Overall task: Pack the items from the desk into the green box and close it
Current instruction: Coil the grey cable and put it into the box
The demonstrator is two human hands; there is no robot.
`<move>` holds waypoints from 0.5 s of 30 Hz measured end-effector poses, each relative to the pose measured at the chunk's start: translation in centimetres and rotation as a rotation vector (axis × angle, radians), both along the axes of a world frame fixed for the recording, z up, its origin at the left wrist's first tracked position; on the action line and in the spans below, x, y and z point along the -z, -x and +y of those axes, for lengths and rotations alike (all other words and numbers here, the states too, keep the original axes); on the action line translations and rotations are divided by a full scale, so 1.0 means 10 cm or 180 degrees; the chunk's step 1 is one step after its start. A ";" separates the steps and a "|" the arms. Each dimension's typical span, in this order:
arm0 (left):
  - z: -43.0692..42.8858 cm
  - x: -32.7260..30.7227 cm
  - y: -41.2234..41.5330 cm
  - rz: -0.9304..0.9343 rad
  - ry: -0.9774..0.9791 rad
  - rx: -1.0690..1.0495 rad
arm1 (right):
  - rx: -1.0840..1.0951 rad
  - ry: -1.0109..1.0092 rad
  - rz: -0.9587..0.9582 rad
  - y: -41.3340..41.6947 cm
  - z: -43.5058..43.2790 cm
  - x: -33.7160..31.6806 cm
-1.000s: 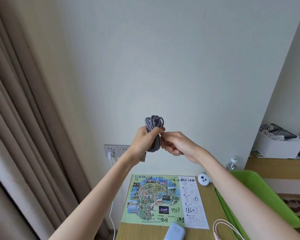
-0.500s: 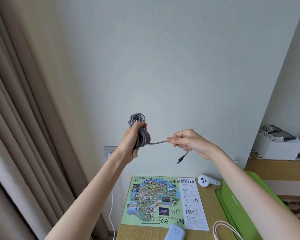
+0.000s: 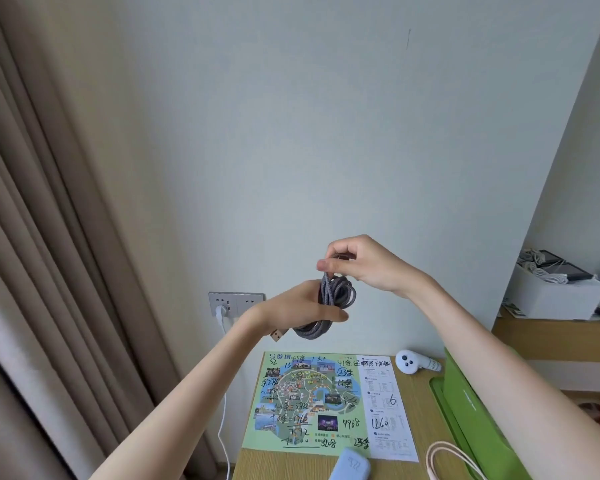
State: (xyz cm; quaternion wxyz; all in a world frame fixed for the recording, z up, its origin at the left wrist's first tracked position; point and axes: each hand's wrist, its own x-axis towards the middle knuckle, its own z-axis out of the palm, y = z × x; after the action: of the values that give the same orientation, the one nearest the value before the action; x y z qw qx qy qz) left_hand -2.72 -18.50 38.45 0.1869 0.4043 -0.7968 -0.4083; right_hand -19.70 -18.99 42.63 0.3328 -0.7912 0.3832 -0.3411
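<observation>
Hands meet in the air in front of the pale wall, well above the table [image 3: 426,403]. The left hand [image 3: 297,308] is wrapped around a coil of grey braided cable [image 3: 329,306], with the thumb laid across the lower loops, and a gold-coloured USB plug [image 3: 278,335] sticks out below the wrist. The right hand [image 3: 364,263] is above the coil, its fingertips [image 3: 324,265] pinched on a strand at the top of the bundle; the strand's end seems hidden inside the grip.

On the table below lies a colourful printed map [image 3: 312,403] covered in handwritten numbers, with a white sheet along its right side. A white controller [image 3: 409,362] sits near the wall behind it. At the near edge a pale blue case [image 3: 350,467] is partly cut off by the frame, and a loop of cream cable [image 3: 447,460] lies beside the green box [image 3: 465,407], whose raised lid stands at the table's right side. A white plug [image 3: 221,311] sits in the wall socket [image 3: 236,303], its cord hanging down beside the beige curtain [image 3: 49,271].
</observation>
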 end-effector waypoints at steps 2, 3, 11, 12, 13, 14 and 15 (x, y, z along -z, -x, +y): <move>0.03 -0.02 0.00 0.0043 -0.0006 -0.0047 | 0.0051 0.0081 0.0094 -0.01 0.00 0.02; 0.04 -0.02 -0.01 0.0063 0.0000 -0.0074 | 0.0050 0.0087 0.0124 0.00 0.00 0.03; -0.01 -0.04 -0.13 0.0216 -0.0047 -0.0521 | 0.0178 0.0340 0.0110 -0.06 -0.01 0.02; 0.00 -0.05 -0.14 0.0165 0.0053 -0.0494 | 0.0243 0.0392 0.0115 -0.05 -0.02 0.02; 0.01 -0.04 -0.15 0.0105 0.0155 -0.0415 | 0.0277 0.0401 0.0105 -0.05 -0.03 0.02; 0.03 -0.04 -0.15 0.0060 0.0222 -0.0296 | 0.0279 0.0354 0.0074 -0.05 -0.03 0.01; 0.06 -0.05 -0.15 0.0069 0.0255 -0.0159 | 0.0251 0.0251 0.0015 -0.05 -0.04 0.01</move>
State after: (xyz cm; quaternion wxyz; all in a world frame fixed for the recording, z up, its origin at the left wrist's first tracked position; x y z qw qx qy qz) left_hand -1.22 -17.93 38.91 0.2217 0.4119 -0.8000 -0.3757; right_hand -19.24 -19.43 42.50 0.2868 -0.7888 0.4011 -0.3669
